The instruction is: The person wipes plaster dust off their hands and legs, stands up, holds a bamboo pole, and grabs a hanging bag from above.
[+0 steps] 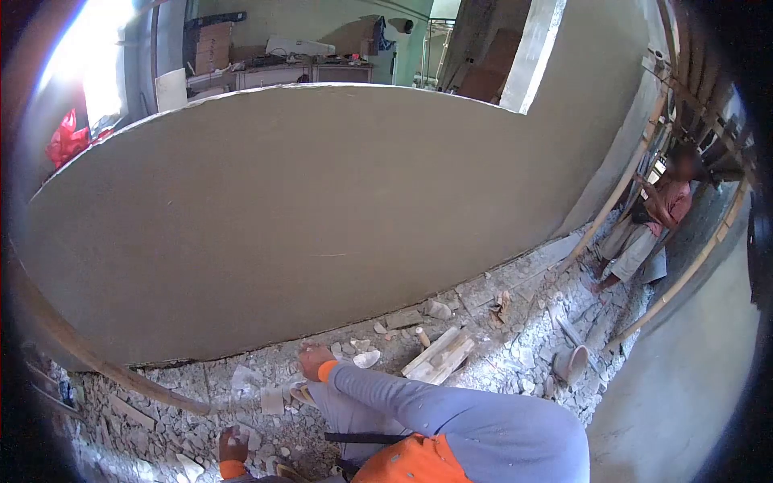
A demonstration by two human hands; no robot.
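My left hand, in an orange cuff, is low over the rubble at the bottom left. Its fingers are curled around something pale that I cannot make out. My right hand is in front of my bent knee, close to the foot of the plastered wall. Its fingers are too small and partly hidden to tell how they are held. A sandalled foot shows just below it. Near my right hand lie a whitish curved shard, a short wooden handle-like piece and pale boards.
Broken rubble covers the narrow floor. A bowl-like pan lies to the right. Bamboo poles lean near another person standing at the far right. A curved pole crosses the left side.
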